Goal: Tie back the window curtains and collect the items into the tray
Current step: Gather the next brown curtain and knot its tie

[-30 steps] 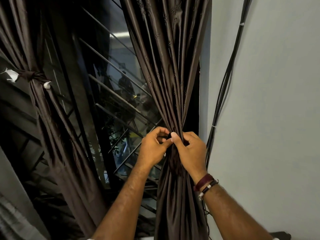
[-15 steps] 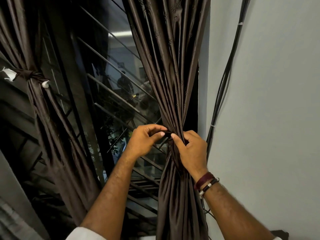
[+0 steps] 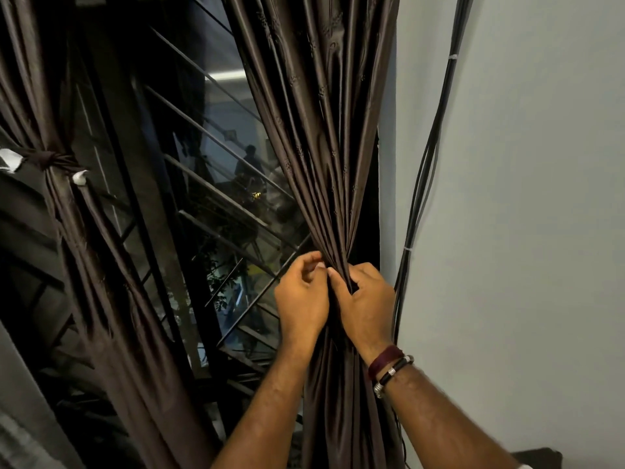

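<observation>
The right curtain hangs against the right edge of the window, beside the grey wall. Its folds are gathered into a narrow waist where both hands meet, so that a tie can close around the bundle.

The left hand sits on the window side of the waist, fingers curled, thumb and forefinger pinching at the gathered cloth. Whether they pinch a tie band or only fabric cannot be determined; everything there is equally dark. The right hand wraps the bundle from the wall side, thumb pressed across the front. This grip appears to hold the pleats compressed while the other hand works the fastening.

The left curtain is already cinched by a knotted band with white ends, well apart across the glass.

Black cables run down the wall just beside the right hand. No tray is in view; by this evidence, collecting the items is not yet begun.
</observation>
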